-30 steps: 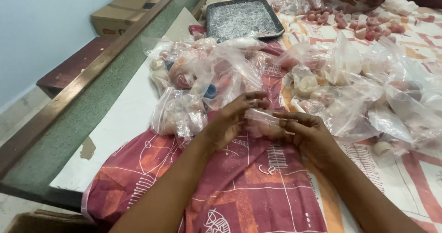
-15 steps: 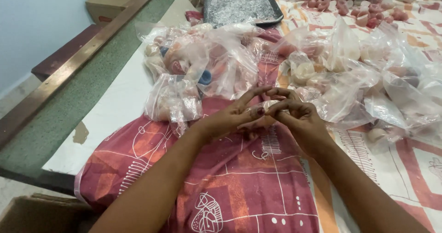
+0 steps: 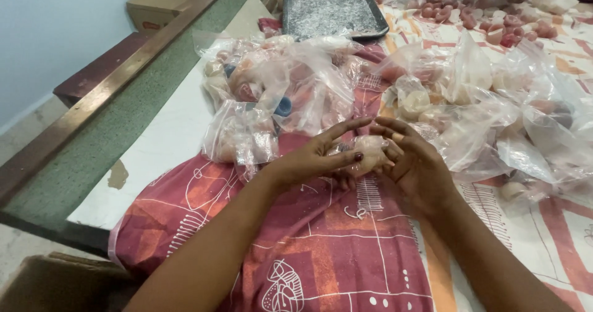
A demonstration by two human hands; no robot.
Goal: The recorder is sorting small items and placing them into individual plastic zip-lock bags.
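Both hands meet over a red patterned cloth (image 3: 321, 244) near the middle of the table. The left hand (image 3: 315, 158) and right hand (image 3: 417, 164) hold one small pale lump (image 3: 369, 151) between them, fingers partly extended and curled loosely about it; it sits at the fingertips, just above the cloth. Directly beyond the hands lies a heap of clear plastic bags (image 3: 278, 96) holding pale and pinkish pieces, with a small blue cap (image 3: 283, 106) showing inside one. More clear bags (image 3: 494, 120) spread to the right. At the far edge stands a dark rectangular tray (image 3: 333, 9) with a grey speckled surface. Loose pink pieces (image 3: 494, 25) lie beside it. A brown cardboard box (image 3: 167, 0) rests on the floor at upper left
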